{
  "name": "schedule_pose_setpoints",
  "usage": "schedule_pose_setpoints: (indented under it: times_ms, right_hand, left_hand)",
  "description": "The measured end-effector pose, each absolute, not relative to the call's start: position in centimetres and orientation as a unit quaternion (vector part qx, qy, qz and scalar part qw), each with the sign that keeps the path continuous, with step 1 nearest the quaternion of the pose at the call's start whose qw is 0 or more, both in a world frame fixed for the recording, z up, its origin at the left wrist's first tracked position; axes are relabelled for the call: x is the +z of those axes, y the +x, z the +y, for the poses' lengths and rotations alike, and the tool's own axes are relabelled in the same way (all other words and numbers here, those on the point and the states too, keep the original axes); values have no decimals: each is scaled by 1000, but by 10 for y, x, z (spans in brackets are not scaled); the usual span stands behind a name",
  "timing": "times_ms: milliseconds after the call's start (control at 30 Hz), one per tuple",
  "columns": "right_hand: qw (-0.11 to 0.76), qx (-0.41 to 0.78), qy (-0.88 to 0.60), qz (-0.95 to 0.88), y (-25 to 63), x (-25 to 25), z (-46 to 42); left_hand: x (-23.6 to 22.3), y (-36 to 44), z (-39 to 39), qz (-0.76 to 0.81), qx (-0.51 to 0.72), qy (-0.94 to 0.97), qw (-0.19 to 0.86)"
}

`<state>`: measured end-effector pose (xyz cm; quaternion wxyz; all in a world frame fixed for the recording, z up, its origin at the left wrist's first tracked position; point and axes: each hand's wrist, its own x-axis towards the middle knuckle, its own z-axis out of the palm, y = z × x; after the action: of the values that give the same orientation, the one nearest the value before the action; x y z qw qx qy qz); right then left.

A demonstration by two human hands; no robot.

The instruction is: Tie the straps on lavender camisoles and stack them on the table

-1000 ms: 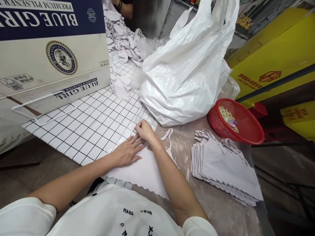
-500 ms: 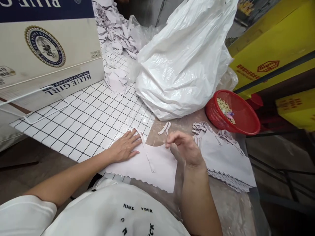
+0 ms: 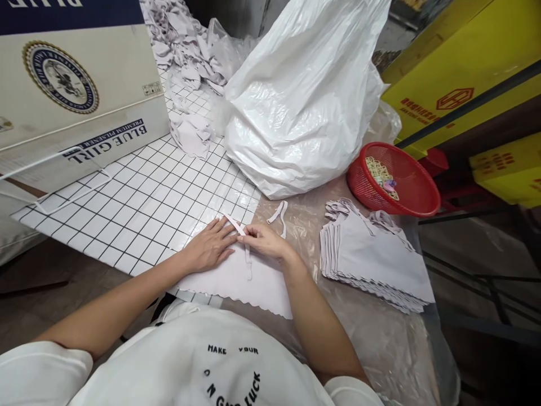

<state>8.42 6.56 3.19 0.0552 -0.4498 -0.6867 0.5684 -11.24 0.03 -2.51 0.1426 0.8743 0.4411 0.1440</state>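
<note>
A pale lilac fabric garment piece [image 3: 236, 282] with a scalloped lower edge lies flat in front of me. My left hand [image 3: 208, 246] rests on its upper left part, palm down with the fingers stretched out. Beside those fingertips, my right hand [image 3: 264, 241] pinches a thin fabric strap [image 3: 235, 224] between thumb and fingers. The strap's lower end hangs over the cloth below my right hand. Another strap [image 3: 279, 214] sticks out at the garment's upper right. My right forearm hides the garment's right side.
A stack of similar garment pieces [image 3: 372, 254] lies to the right, near a red basket [image 3: 416, 189] with small items. Behind stands a large white plastic bag [image 3: 291, 124]. At left is a cardboard box [image 3: 122, 84]; a heap of fabric [image 3: 186, 51] lies at the back.
My right hand has come down and left from above the garment's right side and has taken hold of the strap. My left hand stays flat on the fabric. The view has shifted slightly.
</note>
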Motion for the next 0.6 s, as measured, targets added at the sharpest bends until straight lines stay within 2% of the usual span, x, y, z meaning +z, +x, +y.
schedule_pose_setpoints:
  times_ms: [133, 400, 467, 600]
  right_hand:
    - [38, 666, -373, -646, 119, 54, 48]
    - [43, 705, -327, -628, 162, 70, 26]
    - [66, 717, -282, -634, 164, 68, 27]
    - [170, 688, -254, -658, 159, 64, 31]
  left_hand:
    - [-26, -112, 1, 444, 140, 874, 140]
    - [-26, -112, 2, 442, 138, 876, 138]
    - [-27, -112, 2, 444, 140, 874, 140]
    - [-27, -111, 2, 446, 138, 872, 144]
